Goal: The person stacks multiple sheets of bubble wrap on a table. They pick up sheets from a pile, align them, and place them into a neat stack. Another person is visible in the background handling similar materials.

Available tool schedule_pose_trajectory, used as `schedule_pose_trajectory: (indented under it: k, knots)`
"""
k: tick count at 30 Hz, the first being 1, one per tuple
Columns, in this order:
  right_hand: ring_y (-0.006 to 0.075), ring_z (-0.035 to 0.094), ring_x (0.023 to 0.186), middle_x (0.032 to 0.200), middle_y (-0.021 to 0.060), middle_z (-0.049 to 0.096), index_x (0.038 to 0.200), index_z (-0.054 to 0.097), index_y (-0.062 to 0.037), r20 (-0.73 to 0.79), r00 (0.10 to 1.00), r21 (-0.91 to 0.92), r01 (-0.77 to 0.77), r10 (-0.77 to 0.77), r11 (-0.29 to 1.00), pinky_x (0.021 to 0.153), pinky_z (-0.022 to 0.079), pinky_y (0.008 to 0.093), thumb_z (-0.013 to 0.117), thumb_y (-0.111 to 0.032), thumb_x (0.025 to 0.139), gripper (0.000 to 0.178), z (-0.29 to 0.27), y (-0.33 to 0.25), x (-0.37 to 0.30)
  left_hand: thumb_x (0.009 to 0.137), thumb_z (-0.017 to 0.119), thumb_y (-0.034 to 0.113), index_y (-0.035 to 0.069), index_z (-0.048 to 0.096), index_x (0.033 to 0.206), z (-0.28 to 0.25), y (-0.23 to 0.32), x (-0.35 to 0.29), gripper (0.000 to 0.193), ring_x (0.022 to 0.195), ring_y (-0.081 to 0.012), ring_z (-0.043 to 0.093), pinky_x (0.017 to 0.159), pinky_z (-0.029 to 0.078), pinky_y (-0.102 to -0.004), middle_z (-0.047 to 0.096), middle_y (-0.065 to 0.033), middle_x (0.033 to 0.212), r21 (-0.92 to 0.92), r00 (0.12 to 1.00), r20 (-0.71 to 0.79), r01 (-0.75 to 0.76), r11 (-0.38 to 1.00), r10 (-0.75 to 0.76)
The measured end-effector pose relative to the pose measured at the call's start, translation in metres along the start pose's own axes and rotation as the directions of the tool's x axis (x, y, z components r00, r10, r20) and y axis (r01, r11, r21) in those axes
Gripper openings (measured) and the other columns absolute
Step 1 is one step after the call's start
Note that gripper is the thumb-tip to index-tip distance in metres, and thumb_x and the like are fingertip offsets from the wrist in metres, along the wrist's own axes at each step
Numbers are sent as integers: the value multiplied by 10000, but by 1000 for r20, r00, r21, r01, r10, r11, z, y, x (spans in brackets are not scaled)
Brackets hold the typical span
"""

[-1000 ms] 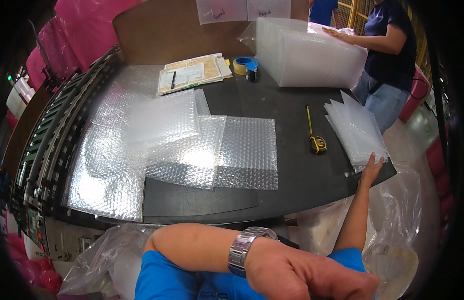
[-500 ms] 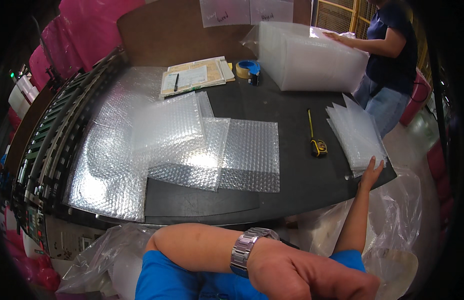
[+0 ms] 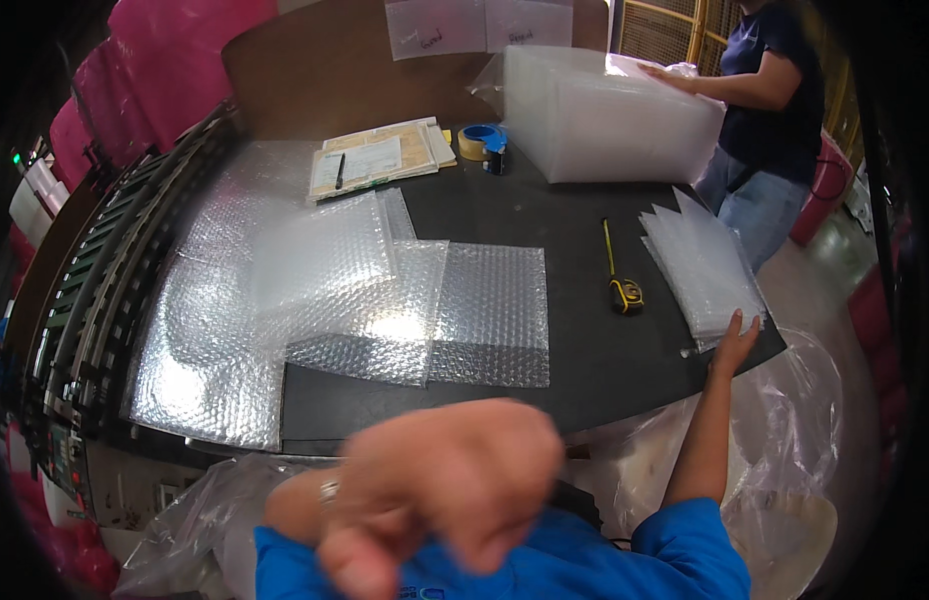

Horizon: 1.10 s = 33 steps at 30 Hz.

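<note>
My left hand (image 3: 445,485) is raised close in front of me, its fingers bent and blurred by motion. Whether anything is in it cannot be made out. A watch's metal band (image 3: 329,492) shows at that wrist. On the right, my right hand (image 3: 735,345) rests with spread fingers on the near end of a fanned stack of clear bubble wrap pouches (image 3: 705,265). More bubble wrap sheets (image 3: 490,315) lie overlapping across the left and middle of the dark table (image 3: 585,390).
A yellow and black tape measure (image 3: 626,295) lies partly pulled out. Farther back are papers with a pen (image 3: 340,170), tape rolls (image 3: 483,142) and a tall white stack (image 3: 625,120), which another person (image 3: 775,100) touches. A roller conveyor (image 3: 110,250) borders the left side.
My left hand has swung leftward and up in front of me, from the lower right. My right hand stays on the pouch stack. The whole view has shifted slightly.
</note>
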State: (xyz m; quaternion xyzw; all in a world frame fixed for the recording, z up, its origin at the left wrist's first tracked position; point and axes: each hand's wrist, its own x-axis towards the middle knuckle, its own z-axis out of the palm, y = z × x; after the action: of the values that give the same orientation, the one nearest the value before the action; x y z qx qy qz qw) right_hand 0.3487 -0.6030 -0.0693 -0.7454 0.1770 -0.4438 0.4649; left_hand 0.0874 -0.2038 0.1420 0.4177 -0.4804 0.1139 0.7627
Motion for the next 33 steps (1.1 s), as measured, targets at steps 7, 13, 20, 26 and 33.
schedule_pose_trajectory:
  k: [7,13,20,26,33]
  knots:
    - [316,337,1196,1292,228,341,1246,340,63,40,998,-89,53,-50,995,1000,245,354,530,-353,825,622,0,-7,-1,699,637,-9,143,586,737,20,77,-20,164,651,-105,494,610,378,-238,522,48,743,696,948,-10,-222,683,318]
    - [285,433,1092,1212,199,426,1210,396,30,-24,936,-325,325,-352,888,931,328,359,523,-347,832,549,0,-20,-4,762,596,269,187,527,990,30,115,-33,252,739,-161,453,681,342,-348,489,-16,841,699,995,-15,-62,713,102]
    - [176,508,939,1101,112,490,1223,401,-63,889,402,225,28,-217,974,826,399,286,518,-280,854,444,17,-160,-132,810,500,259,-8,482,1130,-93,89,-60,417,969,-217,481,858,368,-346,519,-129,1030,916,911,-363,310,253,197]
    - [386,316,1206,1271,258,359,1324,252,-56,987,102,35,611,-123,790,995,222,464,544,-585,717,857,81,-211,-205,736,555,510,71,345,1278,-241,67,-118,729,1227,-358,274,989,201,-508,333,-249,1282,221,432,-872,766,-604,229]
    - [358,295,1223,1307,248,308,1343,182,-54,977,103,195,-66,-188,979,991,225,471,566,-569,720,895,178,-258,-234,713,502,617,88,274,1321,-276,42,-141,837,1264,-381,197,1000,100,-562,272,-276,1312,55,264,-944,714,-698,196]
